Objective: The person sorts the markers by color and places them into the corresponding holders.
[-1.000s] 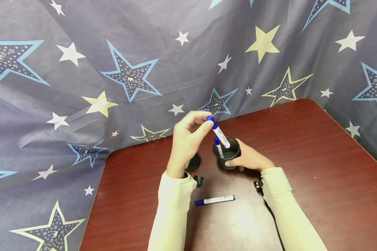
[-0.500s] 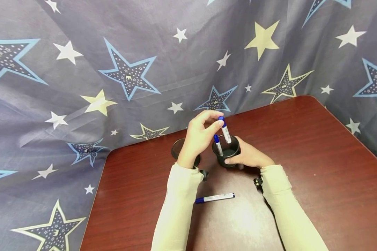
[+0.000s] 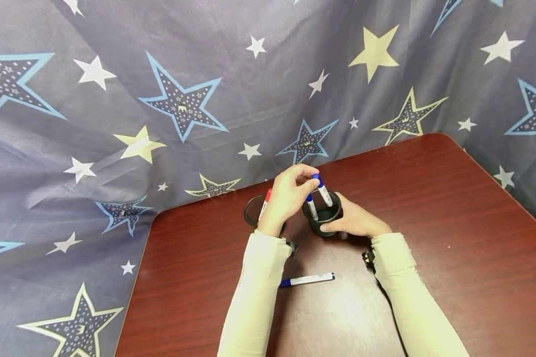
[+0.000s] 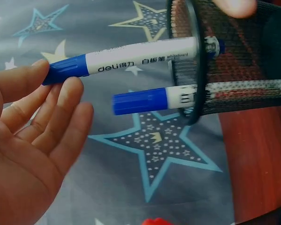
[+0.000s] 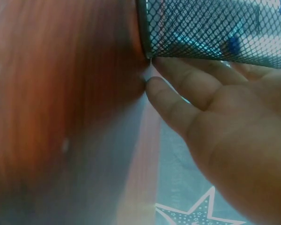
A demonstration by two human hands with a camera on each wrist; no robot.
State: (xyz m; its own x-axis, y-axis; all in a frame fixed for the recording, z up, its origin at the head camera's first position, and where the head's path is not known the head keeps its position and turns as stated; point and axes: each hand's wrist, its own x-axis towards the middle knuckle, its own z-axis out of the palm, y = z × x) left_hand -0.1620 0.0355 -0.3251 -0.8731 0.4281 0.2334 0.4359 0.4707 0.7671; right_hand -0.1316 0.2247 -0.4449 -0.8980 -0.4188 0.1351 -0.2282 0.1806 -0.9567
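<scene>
My left hand (image 3: 289,198) pinches the blue cap of a whiteboard marker (image 3: 325,196) between thumb and fingers. The marker's white lower end reaches past the rim of a black mesh pen cup (image 3: 318,229). Inside that cup leans a second blue-capped marker (image 4: 140,99), its cap sticking out above the rim. My right hand (image 3: 362,219) grips the cup from the right side, thumb across the front. In the right wrist view, fingers (image 5: 187,84) lie along the mesh wall.
Another black round holder (image 3: 246,214) stands behind my left wrist, partly hidden, with a red-capped marker (image 3: 265,202) in it. A blue-capped marker (image 3: 311,279) lies on the brown table (image 3: 183,277) between my forearms. A star-patterned curtain (image 3: 232,64) hangs behind the table.
My left hand has moved right and then lower, bringing the marker down into the cup. The red-capped marker has come into view behind the wrist. My right hand has stayed on the cup.
</scene>
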